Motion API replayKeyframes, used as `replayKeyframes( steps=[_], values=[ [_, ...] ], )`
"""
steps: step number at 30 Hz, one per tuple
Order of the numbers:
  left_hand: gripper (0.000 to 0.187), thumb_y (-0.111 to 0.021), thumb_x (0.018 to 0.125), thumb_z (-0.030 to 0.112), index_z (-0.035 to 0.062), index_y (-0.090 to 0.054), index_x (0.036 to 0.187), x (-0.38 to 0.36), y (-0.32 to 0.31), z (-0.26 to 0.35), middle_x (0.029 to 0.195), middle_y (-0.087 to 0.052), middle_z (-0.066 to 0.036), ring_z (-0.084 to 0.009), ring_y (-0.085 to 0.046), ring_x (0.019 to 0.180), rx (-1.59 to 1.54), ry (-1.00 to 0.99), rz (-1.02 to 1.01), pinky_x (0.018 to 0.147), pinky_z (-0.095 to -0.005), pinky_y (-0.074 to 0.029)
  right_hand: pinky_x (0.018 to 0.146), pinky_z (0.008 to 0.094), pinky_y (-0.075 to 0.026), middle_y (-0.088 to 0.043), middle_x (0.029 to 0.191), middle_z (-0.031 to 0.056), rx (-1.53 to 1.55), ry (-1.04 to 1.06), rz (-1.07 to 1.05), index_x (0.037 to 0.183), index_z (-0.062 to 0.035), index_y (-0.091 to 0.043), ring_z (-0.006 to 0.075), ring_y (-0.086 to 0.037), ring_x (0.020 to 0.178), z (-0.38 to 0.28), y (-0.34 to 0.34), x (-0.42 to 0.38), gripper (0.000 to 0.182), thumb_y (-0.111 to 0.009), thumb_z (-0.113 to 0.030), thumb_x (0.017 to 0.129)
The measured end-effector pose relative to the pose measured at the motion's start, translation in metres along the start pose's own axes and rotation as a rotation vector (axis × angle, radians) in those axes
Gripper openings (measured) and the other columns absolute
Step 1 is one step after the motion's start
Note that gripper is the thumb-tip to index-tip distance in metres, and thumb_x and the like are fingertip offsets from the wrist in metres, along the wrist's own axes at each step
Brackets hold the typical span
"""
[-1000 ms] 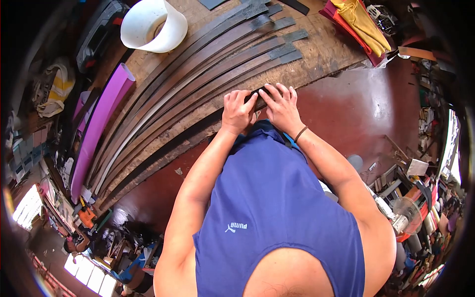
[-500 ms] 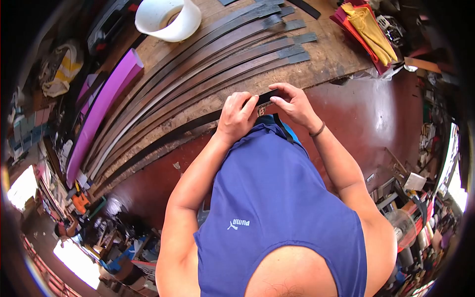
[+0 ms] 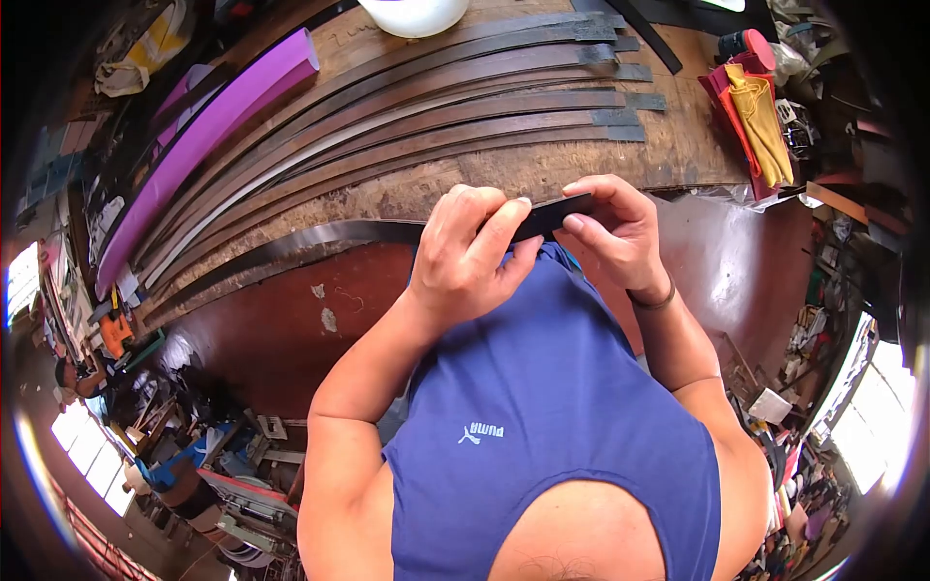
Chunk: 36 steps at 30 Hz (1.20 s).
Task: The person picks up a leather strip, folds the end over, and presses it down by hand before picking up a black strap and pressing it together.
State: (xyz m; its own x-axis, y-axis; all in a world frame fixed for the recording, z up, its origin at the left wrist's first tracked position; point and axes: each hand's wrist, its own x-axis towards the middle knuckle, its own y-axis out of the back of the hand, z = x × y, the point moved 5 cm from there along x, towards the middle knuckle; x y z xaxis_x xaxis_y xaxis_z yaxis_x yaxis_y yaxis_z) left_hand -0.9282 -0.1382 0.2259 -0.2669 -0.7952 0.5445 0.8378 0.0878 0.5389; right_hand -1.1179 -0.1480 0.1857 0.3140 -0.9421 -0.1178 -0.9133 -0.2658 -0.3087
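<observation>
A long black strip [image 3: 363, 230] runs from the left along the front of the wooden table [image 3: 693, 145] to my hands. My left hand [image 3: 470, 247] is closed on it, fingers over the top and thumb below. At the strip's right end, my right hand [image 3: 617, 228] pinches the tip between thumb and fingers. A short length of the strip shows between the two hands, just above the blue shirt. Behind them several dark brown strips [image 3: 465, 114] with grey-black ends lie side by side on the table.
A purple roll [image 3: 208, 145] lies at the table's left. A white container [image 3: 417, 15] stands at the back. Folded yellow and red cloths [image 3: 760, 131] and a red-lidded jar [image 3: 759, 50] sit at the right. Another person [image 3: 87, 378] is far left.
Both hands have come closer with the strip's end raised, and more of the strip shows between them. The view has shifted, so the table's things sit elsewhere in frame.
</observation>
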Motion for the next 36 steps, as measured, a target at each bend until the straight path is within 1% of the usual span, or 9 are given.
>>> replayKeyframes(
  steps=[7,13,16,20,24,26,29,32,36],
  values=[
    [0.042,-0.081,0.066,0.007,0.0016,-0.065,0.104,0.01,0.011,0.005,0.093,-0.056,-0.01,-0.0291,-0.059,0.077,0.005,-0.022,-0.001,0.068,-0.0416,-0.051,0.078,0.0221,-0.051,-0.066,0.104,0.0035,0.066,-0.007,-0.002,0.123,0.0036,-0.062,0.0057,-0.06,0.089,-0.009,-0.011,-0.002,0.032,-0.068,0.007,0.092],
    [0.043,-0.081,0.066,0.011,0.001,-0.065,0.104,0.018,0.013,0.001,0.096,-0.058,-0.013,-0.0311,-0.061,0.08,-0.072,0.022,-0.071,0.071,-0.0416,-0.052,0.09,0.028,-0.052,-0.066,0.115,0.0063,0.067,0.088,-0.055,0.128,0.0033,-0.062,0.0118,-0.062,0.104,-0.023,-0.02,0.004,0.04,-0.073,0.002,0.09],
    [0.042,-0.08,0.068,0.012,0.0008,-0.065,0.105,0.018,0.004,-0.008,0.098,-0.06,-0.014,-0.033,-0.061,0.083,-0.193,0.08,-0.123,0.073,-0.0418,-0.053,0.096,0.0304,-0.05,-0.066,0.119,0.007,-0.166,0.088,-0.224,0.127,0.0031,-0.063,0.0138,-0.061,0.112,-0.031,-0.025,0.012,0.043,-0.077,-0.002,0.087],
    [0.038,-0.081,0.071,0.015,0.0003,-0.068,0.104,0.025,0.002,-0.012,0.099,-0.062,-0.014,-0.032,-0.063,0.087,-0.241,0.161,-0.181,0.077,-0.0405,-0.054,0.092,0.0299,-0.051,-0.067,0.115,0.0062,-0.159,0.101,-0.157,0.123,0.0023,-0.064,0.0128,-0.062,0.106,-0.029,-0.017,0.016,0.041,-0.079,-0.002,0.086],
    [0.037,-0.081,0.073,0.013,-0.0008,-0.068,0.104,0.029,-0.003,-0.022,0.1,-0.063,-0.013,-0.0275,-0.065,0.091,-0.361,0.26,-0.225,0.079,-0.0363,-0.053,0.084,0.0246,-0.05,-0.065,0.105,0.0033,0.243,0.02,-0.047,0.122,0.001,-0.063,0.0082,-0.06,0.096,-0.015,-0.001,0.012,0.039,-0.078,0.002,0.085],
    [0.032,-0.078,0.079,0.011,-0.0034,-0.067,0.106,0.02,-0.013,-0.04,0.104,-0.062,-0.008,-0.0184,-0.062,0.093,-0.714,0.408,-0.153,0.085,-0.0295,-0.048,0.083,0.0228,-0.05,-0.064,0.102,0.0023,0.156,0.231,0.057,0.124,0.0008,-0.062,0.008,-0.06,0.093,-0.03,0.012,0.017,0.033,-0.072,-0.002,0.092],
    [0.026,-0.072,0.09,0.011,-0.0018,-0.067,0.112,0.018,-0.011,-0.057,0.105,-0.061,-0.004,-0.0128,-0.061,0.094,-1.014,0.55,-0.207,0.086,-0.0255,-0.046,0.085,0.0229,-0.049,-0.064,0.104,0.0018,0.09,0.279,0.1,0.127,0.0001,-0.062,0.0081,-0.06,0.093,-0.039,0.021,0.023,0.033,-0.07,-0.006,0.096],
    [0.032,-0.073,0.092,0.021,-0.0031,-0.067,0.112,0.022,-0.005,-0.061,0.102,-0.064,-0.006,-0.0158,-0.063,0.093,-1.212,0.613,-0.191,0.085,-0.0301,-0.049,0.089,0.0242,-0.048,-0.064,0.106,0.0029,0.002,0.23,0.048,0.13,0.0002,-0.06,0.0093,-0.059,0.098,-0.031,0.008,0.027,0.038,-0.072,-0.014,0.097],
    [0.039,-0.074,0.093,0.03,-0.0028,-0.068,0.113,0.021,0.004,-0.069,0.1,-0.069,-0.009,-0.0188,-0.065,0.09,-1.32,0.675,-0.185,0.085,-0.0336,-0.051,0.092,0.0246,-0.048,-0.063,0.108,0.0013,0.087,0.171,-0.044,0.131,-0.0006,-0.06,0.0084,-0.059,0.101,-0.018,-0.019,0.03,0.038,-0.072,-0.006,0.095]
  ],
)
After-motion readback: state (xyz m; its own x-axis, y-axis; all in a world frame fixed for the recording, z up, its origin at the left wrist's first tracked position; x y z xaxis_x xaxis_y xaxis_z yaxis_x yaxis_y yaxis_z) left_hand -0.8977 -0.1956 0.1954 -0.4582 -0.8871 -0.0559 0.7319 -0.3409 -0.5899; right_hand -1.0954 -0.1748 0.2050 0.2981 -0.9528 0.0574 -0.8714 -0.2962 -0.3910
